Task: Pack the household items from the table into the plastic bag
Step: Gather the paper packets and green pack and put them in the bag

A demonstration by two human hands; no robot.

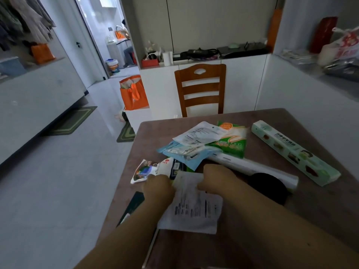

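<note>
On the brown table [320, 208] lies a pile of household items. My left hand [159, 188] and my right hand [217, 179] both grip the top edge of a white printed packet [194, 208] near the table's front. Behind them lie a blue pouch [186, 152], a white pouch [200, 133], a green packet [231, 141], a white roll [252, 167] and a long pale-green box [295, 152]. A colourful white plastic bag [147, 169] sits left of my left hand. A black round thing [270, 186] rests by my right forearm.
A wooden chair [201, 88] stands at the table's far side. An orange tote bag [133, 93] sits on the floor by white cabinets. A dark flat object [134, 203] lies at the table's left edge. A person sits in the far room.
</note>
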